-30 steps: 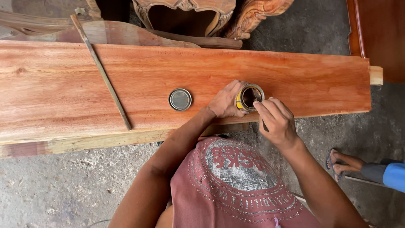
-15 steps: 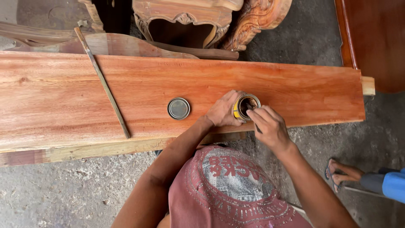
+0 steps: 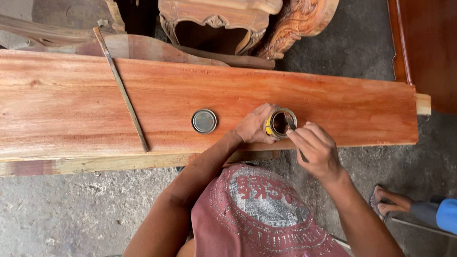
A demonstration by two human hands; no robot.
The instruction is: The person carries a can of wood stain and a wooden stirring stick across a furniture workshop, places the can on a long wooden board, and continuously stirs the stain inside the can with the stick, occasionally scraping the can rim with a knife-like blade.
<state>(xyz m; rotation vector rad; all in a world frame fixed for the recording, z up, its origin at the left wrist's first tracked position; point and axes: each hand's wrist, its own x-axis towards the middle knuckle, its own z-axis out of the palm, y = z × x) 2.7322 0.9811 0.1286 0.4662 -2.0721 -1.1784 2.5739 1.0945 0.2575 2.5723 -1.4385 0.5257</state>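
A small open tin [image 3: 280, 123] with a yellow side and dark brown liquid stands on a long reddish wooden plank [image 3: 95, 100]. My left hand [image 3: 252, 126] wraps around the tin's left side and steadies it. My right hand [image 3: 316, 150] grips a thin dark tool [image 3: 291, 124] whose tip dips into the tin; what kind of tool it is stays unclear. The tin's round metal lid [image 3: 204, 121] lies flat on the plank, a little to the left of my left hand.
A thin metal rod [image 3: 121, 90] lies slanted across the plank's left half. Carved wooden furniture pieces [image 3: 228, 24] stand behind the plank, and a dark red panel [image 3: 428, 47] at far right. Another person's sandalled foot [image 3: 388, 202] rests on the concrete floor [image 3: 71, 214] at lower right.
My right hand has shifted slightly and the tool tip now sits inside the tin. My left hand stays on the tin. The view moved a little.
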